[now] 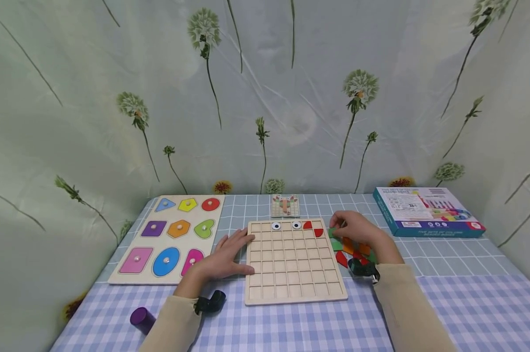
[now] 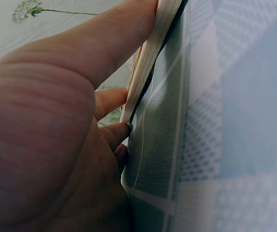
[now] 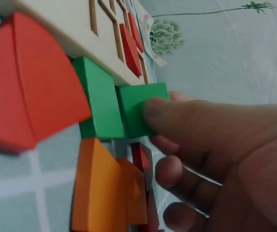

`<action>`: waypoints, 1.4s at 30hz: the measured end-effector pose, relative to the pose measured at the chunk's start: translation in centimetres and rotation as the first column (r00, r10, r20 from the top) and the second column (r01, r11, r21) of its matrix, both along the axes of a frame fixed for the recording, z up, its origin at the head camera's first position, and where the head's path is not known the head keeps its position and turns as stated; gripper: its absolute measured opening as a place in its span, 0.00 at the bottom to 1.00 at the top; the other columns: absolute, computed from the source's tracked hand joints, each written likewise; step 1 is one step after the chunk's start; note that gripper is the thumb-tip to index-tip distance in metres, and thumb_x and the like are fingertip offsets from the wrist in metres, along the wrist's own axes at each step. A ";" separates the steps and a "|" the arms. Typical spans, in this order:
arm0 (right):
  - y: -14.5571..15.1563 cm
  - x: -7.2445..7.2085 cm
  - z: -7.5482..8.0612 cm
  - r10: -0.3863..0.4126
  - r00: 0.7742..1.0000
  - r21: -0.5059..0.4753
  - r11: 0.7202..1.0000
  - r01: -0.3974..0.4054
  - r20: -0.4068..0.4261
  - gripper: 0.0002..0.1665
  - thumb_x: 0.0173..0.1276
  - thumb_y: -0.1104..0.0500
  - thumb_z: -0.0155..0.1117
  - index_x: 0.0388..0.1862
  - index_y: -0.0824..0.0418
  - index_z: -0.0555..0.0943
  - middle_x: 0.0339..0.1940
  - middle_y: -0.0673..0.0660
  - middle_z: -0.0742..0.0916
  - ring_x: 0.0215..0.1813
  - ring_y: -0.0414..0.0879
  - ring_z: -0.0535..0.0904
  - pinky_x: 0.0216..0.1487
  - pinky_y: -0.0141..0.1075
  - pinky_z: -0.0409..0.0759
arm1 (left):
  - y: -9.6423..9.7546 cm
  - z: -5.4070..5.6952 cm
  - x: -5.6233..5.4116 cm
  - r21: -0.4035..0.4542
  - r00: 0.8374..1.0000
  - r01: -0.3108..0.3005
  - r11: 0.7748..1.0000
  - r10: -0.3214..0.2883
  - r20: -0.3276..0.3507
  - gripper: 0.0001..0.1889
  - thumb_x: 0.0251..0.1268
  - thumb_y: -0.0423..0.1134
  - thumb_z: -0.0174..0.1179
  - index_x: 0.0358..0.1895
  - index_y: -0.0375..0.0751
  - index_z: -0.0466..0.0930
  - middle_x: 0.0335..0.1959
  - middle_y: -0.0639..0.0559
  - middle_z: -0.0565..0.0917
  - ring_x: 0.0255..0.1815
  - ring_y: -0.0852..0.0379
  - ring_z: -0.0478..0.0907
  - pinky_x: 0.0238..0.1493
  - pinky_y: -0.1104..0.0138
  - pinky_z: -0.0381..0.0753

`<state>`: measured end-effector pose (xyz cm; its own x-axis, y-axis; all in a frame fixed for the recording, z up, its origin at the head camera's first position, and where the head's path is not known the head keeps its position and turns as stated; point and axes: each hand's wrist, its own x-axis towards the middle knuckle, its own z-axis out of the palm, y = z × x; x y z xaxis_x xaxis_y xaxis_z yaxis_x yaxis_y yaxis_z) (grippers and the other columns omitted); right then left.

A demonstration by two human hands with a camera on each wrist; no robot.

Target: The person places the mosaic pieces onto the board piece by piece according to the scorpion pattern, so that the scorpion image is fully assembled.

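Note:
A wooden grid board point(image 1: 280, 264) lies in the middle of the table. Two white eye tiles point(image 1: 276, 226) and two red quarter-circle tiles point(image 1: 319, 232) sit in its top rows. My left hand point(image 1: 221, 256) rests along the board's left edge, fingers spread, thumb lower down on the rim. To the right of the board, my right hand point(image 1: 357, 227) pinches a green square block point(image 3: 137, 111) between thumb and fingers. Close by lie another green block point(image 3: 99, 96), orange blocks point(image 3: 92, 186) and red curved blocks point(image 3: 49, 82).
Behind the board is a small picture card point(image 1: 285, 206). A shape puzzle board point(image 1: 133, 239) with knobbed pieces lies at left, a purple cylinder point(image 1: 142, 319) near the left forearm. A flat cardboard box point(image 1: 428, 212) stands at the back right.

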<state>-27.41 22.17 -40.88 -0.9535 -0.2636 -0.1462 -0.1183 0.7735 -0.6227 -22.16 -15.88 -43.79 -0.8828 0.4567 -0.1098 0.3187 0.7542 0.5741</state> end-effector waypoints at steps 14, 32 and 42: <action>-1.6 -0.2 0.2 -0.013 0.990 -0.072 0.997 0.003 -0.138 0.06 0.73 0.62 0.59 0.44 0.57 0.82 0.43 0.59 0.84 0.44 0.51 0.78 0.41 0.36 0.80 | 0.0 0.0 0.1 -0.014 1.000 -0.016 1.000 0.016 0.010 0.47 0.55 0.57 0.71 0.78 0.53 0.60 0.83 0.50 0.51 0.85 0.47 0.41 0.83 0.45 0.32; -4.2 -0.3 -0.3 0.089 0.988 -0.098 0.990 -0.101 -0.124 0.05 0.71 0.64 0.62 0.42 0.57 0.84 0.40 0.55 0.86 0.39 0.45 0.78 0.43 0.36 0.80 | 0.1 0.1 -0.1 -0.014 1.000 -0.010 1.000 0.010 0.008 0.47 0.55 0.58 0.71 0.78 0.54 0.59 0.83 0.50 0.50 0.85 0.48 0.41 0.83 0.45 0.32; -4.6 -0.2 -0.7 0.105 0.983 -0.030 0.993 -0.111 -0.148 0.05 0.70 0.63 0.64 0.42 0.55 0.84 0.39 0.53 0.86 0.36 0.45 0.77 0.39 0.34 0.78 | 0.0 -0.1 -0.2 -0.013 1.000 -0.005 1.000 0.005 0.009 0.47 0.55 0.58 0.71 0.78 0.53 0.59 0.83 0.50 0.50 0.85 0.47 0.41 0.83 0.45 0.33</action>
